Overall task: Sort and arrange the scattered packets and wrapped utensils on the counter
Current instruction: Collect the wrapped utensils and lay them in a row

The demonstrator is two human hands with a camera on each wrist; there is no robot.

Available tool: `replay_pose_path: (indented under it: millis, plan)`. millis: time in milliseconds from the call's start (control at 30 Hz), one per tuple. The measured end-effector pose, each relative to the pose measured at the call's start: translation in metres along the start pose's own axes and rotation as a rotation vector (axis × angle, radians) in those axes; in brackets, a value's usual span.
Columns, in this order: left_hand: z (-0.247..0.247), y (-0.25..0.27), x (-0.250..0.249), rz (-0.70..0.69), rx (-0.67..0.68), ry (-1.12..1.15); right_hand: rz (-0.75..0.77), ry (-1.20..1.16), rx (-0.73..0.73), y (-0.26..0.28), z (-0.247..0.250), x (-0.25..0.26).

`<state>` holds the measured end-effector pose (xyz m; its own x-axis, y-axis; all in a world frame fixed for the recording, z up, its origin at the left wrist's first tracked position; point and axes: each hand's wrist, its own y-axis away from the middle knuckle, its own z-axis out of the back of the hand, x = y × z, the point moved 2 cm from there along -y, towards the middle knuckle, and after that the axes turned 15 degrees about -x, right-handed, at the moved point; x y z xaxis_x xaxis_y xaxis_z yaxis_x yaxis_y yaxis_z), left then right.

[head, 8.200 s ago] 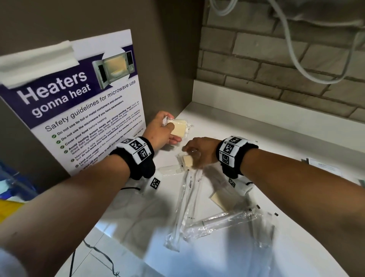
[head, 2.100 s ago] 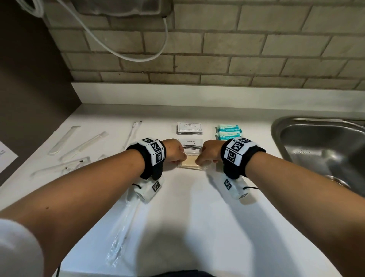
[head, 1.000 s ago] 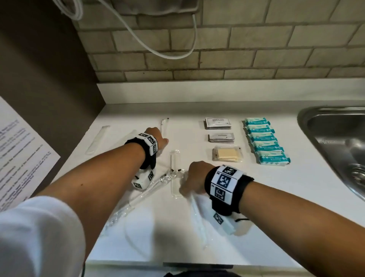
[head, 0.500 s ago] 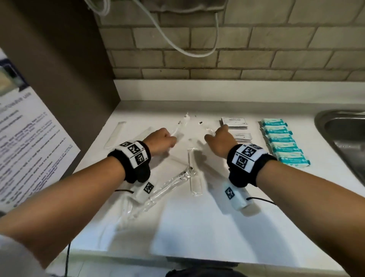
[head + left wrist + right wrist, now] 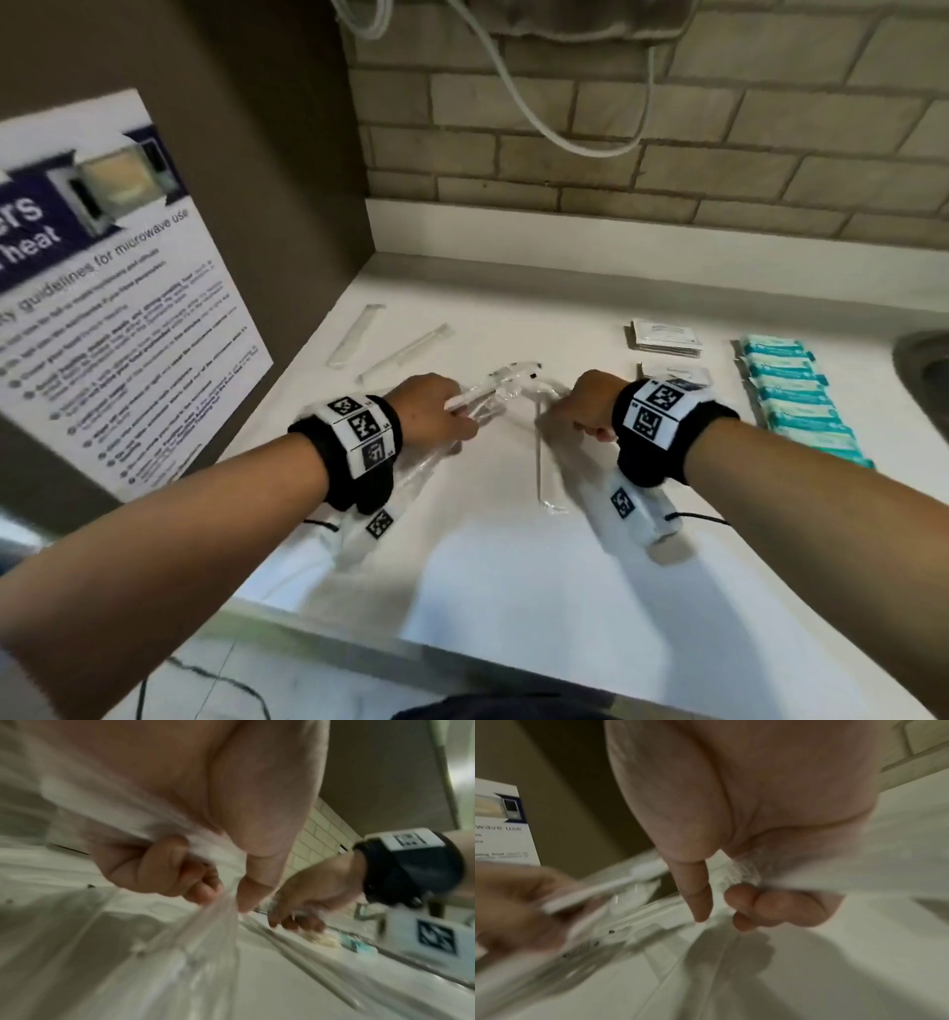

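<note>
My left hand (image 5: 434, 411) grips a bundle of clear-wrapped utensils (image 5: 493, 395) just above the white counter (image 5: 513, 565); in the left wrist view its fingers (image 5: 180, 874) curl round the crinkled wrappers (image 5: 200, 953). My right hand (image 5: 590, 406) holds the far end of another clear-wrapped utensil (image 5: 539, 462), which trails toward me along the counter; in the right wrist view its fingers (image 5: 770, 902) pinch the bunched wrapper (image 5: 741, 878). Two more wrapped utensils (image 5: 354, 334) (image 5: 405, 352) lie at the back left. White sachets (image 5: 665, 336) and a row of teal packets (image 5: 791, 395) lie sorted on the right.
A brown side panel with a microwave safety poster (image 5: 102, 308) closes off the left. A brick wall (image 5: 667, 154) with a hanging cable backs the counter. A steel sink (image 5: 924, 370) shows at the right edge. The counter's front edge (image 5: 462, 652) is near me.
The left hand has closed on the wrapped utensils and raised them. The right hand has drawn back from the sachets and taken the far end of the utensil that lay between the hands.
</note>
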<state>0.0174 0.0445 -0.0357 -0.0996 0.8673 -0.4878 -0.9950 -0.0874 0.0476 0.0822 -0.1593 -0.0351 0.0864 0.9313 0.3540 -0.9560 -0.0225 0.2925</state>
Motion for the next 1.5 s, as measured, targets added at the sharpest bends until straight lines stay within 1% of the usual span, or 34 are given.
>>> replay_pose_path:
  millis: [67, 133, 200, 267, 333, 367, 400, 467, 500, 633, 700, 767, 833, 933, 1033, 1133, 1233, 1367, 1500]
  plan:
    - [0.014, -0.009, 0.007, 0.062, -0.093, 0.131, 0.005, 0.029, -0.01, 0.002, -0.01, 0.005]
    - [0.031, -0.013, 0.012, 0.159, -0.194, 0.35, 0.048, 0.079, -0.044, 0.005, -0.017, 0.012]
    - [0.048, -0.016, 0.015, 0.205, -0.298, 0.513, 0.092, 0.114, -0.073, 0.005, -0.02, 0.02]
    - [0.062, -0.018, 0.024, 0.212, -0.405, 0.556, 0.103, 0.128, -0.071, 0.005, -0.021, 0.029]
    - [0.07, -0.018, 0.039, 0.237, -0.458, 0.502, 0.096, 0.121, -0.062, 0.001, -0.022, 0.036]
    - [0.07, -0.015, 0.047, 0.243, -0.441, 0.411, 0.095, 0.106, -0.06, 0.0, -0.022, 0.039]
    - [0.069, -0.012, 0.055, 0.241, -0.396, 0.287, 0.103, 0.089, -0.064, -0.002, -0.021, 0.044]
    - [0.06, 0.001, 0.07, 0.248, -0.261, 0.064, 0.136, 0.067, -0.085, -0.007, -0.019, 0.053]
    - [0.053, 0.007, 0.076, 0.257, -0.207, 0.001, 0.16, 0.068, -0.092, -0.009, -0.018, 0.058]
    - [0.03, 0.024, 0.092, 0.309, -0.089, -0.14, 0.262, 0.154, -0.088, -0.012, -0.021, 0.078]
    - [0.021, 0.028, 0.089, 0.305, -0.045, -0.2, 0.27, 0.24, -0.054, -0.01, -0.026, 0.08]
    - [0.016, 0.027, 0.081, 0.301, -0.043, -0.215, 0.244, 0.283, -0.018, -0.008, -0.032, 0.079]
    - [0.013, 0.024, 0.076, 0.297, -0.062, -0.179, 0.249, 0.302, -0.018, -0.011, -0.037, 0.08]
    - [0.013, 0.02, 0.07, 0.303, -0.075, -0.111, 0.297, 0.292, -0.016, -0.011, -0.037, 0.088]
    - [0.017, 0.017, 0.071, 0.314, -0.113, 0.033, 0.308, 0.287, -0.03, -0.011, -0.037, 0.093]
    - [0.032, 0.014, 0.074, 0.304, -0.211, 0.172, 0.296, 0.264, -0.023, -0.014, -0.04, 0.099]
    - [0.058, 0.008, 0.076, 0.281, -0.361, 0.299, 0.259, 0.182, 0.012, -0.017, -0.046, 0.11]
    - [0.097, -0.012, 0.081, 0.27, -0.552, 0.42, 0.227, 0.081, 0.018, -0.029, -0.058, 0.14]
    - [0.121, -0.028, 0.084, 0.258, -0.61, 0.444, 0.179, -0.012, 0.068, -0.045, -0.063, 0.172]
